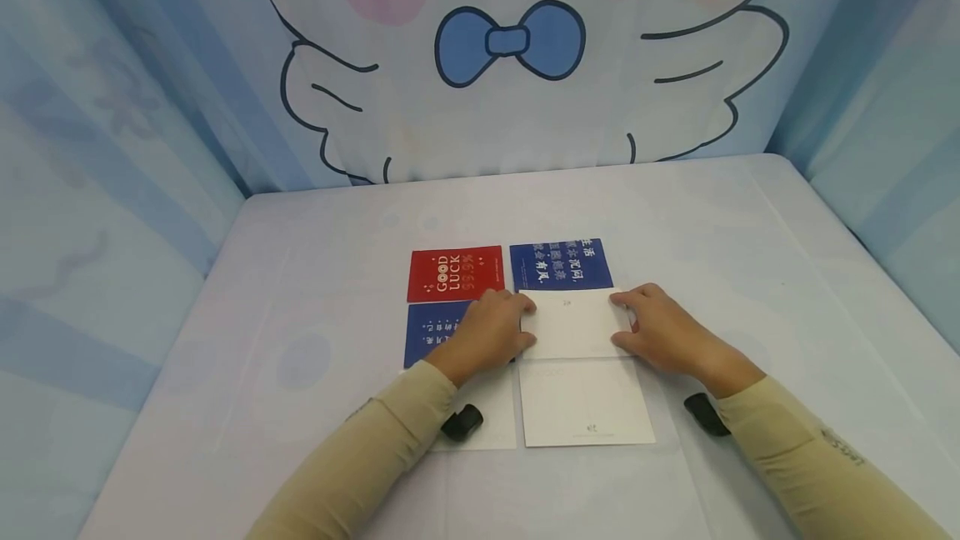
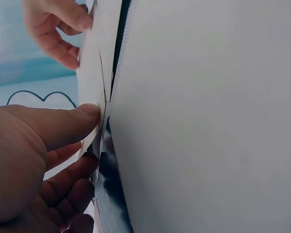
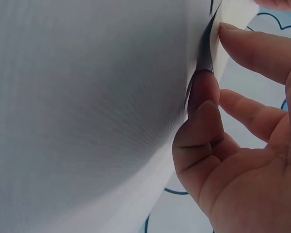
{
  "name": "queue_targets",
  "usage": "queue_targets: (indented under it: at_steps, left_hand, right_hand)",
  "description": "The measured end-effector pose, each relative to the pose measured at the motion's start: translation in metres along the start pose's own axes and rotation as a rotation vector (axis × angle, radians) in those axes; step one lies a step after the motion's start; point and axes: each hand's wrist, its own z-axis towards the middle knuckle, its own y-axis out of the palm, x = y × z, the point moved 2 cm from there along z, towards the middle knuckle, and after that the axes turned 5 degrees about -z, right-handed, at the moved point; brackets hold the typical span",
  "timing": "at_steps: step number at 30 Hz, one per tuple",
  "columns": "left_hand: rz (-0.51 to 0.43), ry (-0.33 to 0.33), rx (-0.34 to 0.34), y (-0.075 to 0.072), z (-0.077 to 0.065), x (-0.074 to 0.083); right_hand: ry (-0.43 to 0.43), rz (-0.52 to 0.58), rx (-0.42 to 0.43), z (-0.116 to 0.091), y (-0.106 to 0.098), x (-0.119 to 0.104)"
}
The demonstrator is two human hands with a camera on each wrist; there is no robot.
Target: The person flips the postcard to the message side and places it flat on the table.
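Note:
A white postcard (image 1: pixel 573 323), blank side up with a small printed mark near its top edge, lies between both hands. At its left edge my left hand (image 1: pixel 487 327) pinches it, thumb on the upper face, fingers curled by the edge in the left wrist view. My right hand (image 1: pixel 663 327) grips the opposite edge, where a sliver of red shows beside the fingers. In the right wrist view, the right thumb (image 3: pixel 257 48) is on the card's face and a fingertip is under it. Just below lies another white postcard (image 1: pixel 588 402).
Above the held card lies a blue card (image 1: pixel 562 265) with white lettering. To the left are a red "GOOD LUCK" card (image 1: pixel 456 273), a blue card (image 1: pixel 429 333) partly covered by my left hand, and a white card (image 1: pixel 491 411) partly under the left forearm. A pale cloth (image 1: pixel 322 273) covers the table.

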Motion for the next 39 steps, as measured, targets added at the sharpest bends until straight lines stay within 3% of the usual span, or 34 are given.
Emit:
queue_targets:
  at_steps: [39]
  left_hand:
    - [0.091,0.047,0.017,-0.0024,-0.0012,-0.0002]
  right_hand:
    - [-0.024,-0.033,0.01,0.0001,-0.0004,0.0002]
